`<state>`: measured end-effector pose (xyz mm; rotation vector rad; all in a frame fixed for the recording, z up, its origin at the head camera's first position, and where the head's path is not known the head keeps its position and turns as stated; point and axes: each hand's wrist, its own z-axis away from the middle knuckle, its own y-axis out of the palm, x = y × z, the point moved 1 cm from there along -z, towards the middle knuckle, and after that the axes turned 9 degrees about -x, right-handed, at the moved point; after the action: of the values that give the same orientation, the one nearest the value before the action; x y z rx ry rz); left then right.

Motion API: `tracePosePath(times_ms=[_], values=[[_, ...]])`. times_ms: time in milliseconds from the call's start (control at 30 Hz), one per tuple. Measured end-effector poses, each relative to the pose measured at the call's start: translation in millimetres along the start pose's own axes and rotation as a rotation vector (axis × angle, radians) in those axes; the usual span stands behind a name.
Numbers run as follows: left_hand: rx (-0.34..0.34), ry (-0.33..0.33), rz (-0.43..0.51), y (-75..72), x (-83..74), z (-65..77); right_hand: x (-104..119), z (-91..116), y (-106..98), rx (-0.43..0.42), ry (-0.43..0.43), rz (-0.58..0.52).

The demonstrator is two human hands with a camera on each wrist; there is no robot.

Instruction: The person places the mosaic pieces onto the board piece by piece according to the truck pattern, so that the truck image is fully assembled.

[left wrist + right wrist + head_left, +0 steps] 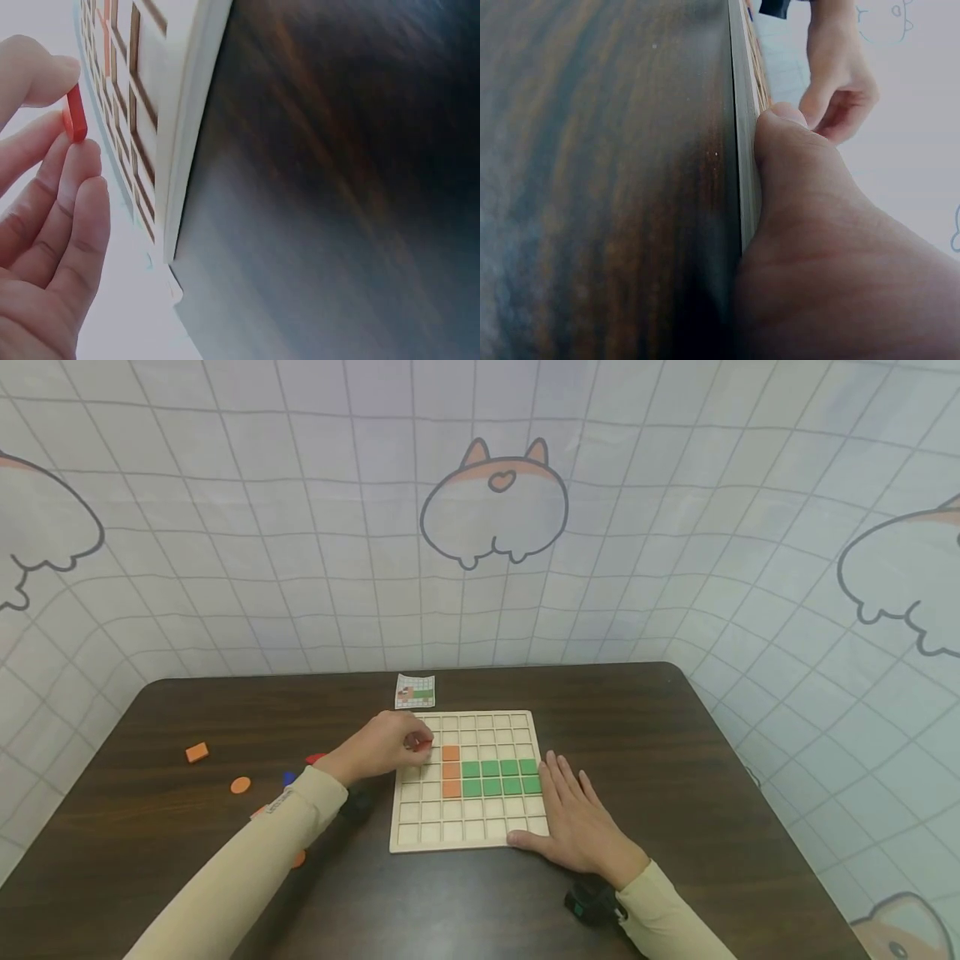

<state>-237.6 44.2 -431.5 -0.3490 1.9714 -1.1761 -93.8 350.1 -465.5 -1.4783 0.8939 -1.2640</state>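
My left hand (384, 745) is over the upper left part of a pale wooden grid board (452, 833). Between its thumb and fingertips it pinches a small red tile (76, 116), seen edge-on in the left wrist view. Orange square tiles (451, 770) form a short column on the board, and two rows of green square tiles (500, 769) run from it to the right side. My right hand (581, 822) lies with fingers straight along the board's right edge, its thumb at the lower right corner.
A small pattern card (415, 693) lies behind the board. Left of my left arm are an orange block (197, 752) and an orange disc (240, 785). A blue piece (289, 778), a red piece (315, 758) and another orange piece (298, 858) show partly beside the sleeve.
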Motion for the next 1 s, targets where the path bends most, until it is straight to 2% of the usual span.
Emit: tracePosePath(times_ms=[333,1000], values=[[0.024,-0.021,-0.034,9.9,-3.4,-2.6,0.8,-0.5,-0.3,-0.002,-0.008,0.002],[0.055,-0.082,-0.022,14.3,-8.2,-6.5,-1.6,-0.1,0.7,0.001,-0.006,0.004]])
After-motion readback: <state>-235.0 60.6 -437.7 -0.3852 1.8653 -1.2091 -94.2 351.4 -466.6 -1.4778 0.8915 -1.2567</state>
